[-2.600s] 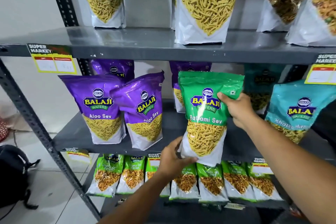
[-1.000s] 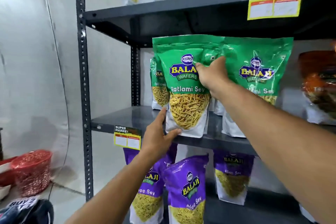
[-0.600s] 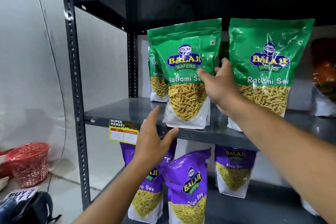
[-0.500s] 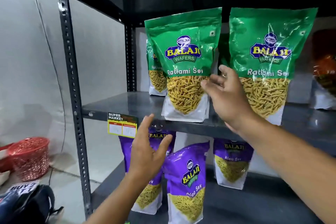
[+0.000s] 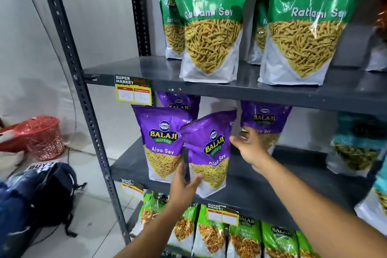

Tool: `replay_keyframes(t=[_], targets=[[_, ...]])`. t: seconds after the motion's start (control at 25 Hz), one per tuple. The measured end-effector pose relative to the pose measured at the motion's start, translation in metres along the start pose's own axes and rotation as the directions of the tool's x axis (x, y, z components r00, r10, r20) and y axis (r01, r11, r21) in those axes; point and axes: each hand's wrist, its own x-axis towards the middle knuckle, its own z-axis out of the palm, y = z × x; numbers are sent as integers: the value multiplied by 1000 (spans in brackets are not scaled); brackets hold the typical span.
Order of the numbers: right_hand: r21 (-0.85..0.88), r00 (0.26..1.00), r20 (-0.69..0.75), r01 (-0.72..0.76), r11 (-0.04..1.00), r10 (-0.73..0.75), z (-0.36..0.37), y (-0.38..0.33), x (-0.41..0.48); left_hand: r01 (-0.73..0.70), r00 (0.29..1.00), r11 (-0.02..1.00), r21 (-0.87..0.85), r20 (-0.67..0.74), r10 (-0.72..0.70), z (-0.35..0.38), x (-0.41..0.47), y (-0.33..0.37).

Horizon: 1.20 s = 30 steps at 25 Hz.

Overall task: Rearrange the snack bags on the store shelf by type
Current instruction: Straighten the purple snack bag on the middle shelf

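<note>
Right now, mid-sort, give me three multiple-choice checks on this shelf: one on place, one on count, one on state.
1. Where do the green Ratlami Sev bags stand?
A. Floor
B. The grey metal shelf above the purple bags
C. Red basket

2. How many purple Aloo Sev bags show in all?
A. Two
B. Four
C. Six

3. How does the front purple bag nearest the hands sit?
A. Tilted
B. Flat on its face
C. Hanging from a hook

Answers:
1 B, their bases rest on the upper board.
2 B, two in front, two behind.
3 A, it leans while the left hand touches its lower edge and the right hand reaches at its other side.
</note>
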Motion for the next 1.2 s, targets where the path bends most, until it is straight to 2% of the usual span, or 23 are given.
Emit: replay_keyframes(t=[0.16, 0.24, 0.32, 0.44, 0.64, 0.8, 0.92, 1.04, 1.12, 1.2], targets=[[210, 994, 58, -107, 972, 97, 12, 25, 27, 80, 996, 978, 195, 22, -86, 8, 18, -35], [314, 989, 121, -120, 942, 86, 15, 25, 33, 115, 993, 961, 250, -12, -116, 7, 18, -24], [344, 990, 132, -89, 935, 46, 18, 28, 38, 134, 991, 956, 259, -38, -129, 5, 22, -18], [375, 993, 106, -86, 923, 50, 11, 37, 33, 139, 983, 966, 218, 92, -162, 9, 33, -16], [404, 992, -72, -64, 912, 101, -45, 54, 18, 22, 941, 984, 176, 329, -80, 55, 49, -17], [379, 974, -205, -7, 925, 91, -87, 62, 6, 68, 898, 994, 80, 430, -96, 101, 50, -17], [368, 973, -213, -6, 930, 90, -102, 68, -7, 96, 905, 995, 41, 412, -104, 119, 48, -19], [262, 966, -176, -140, 955, 190, -104, 119, -19, 116, 933, 993, 4, 344, -110, 124, 41, -34], [129, 940, -198, -256, 958, 278, -100, 155, -29, 72, 935, 996, 44, 345, -83, 126, 37, -48], [31, 932, -197, -303, 952, 303, -92, 157, -44, 16, 927, 993, 116, 372, -58, 129, 37, -61]])
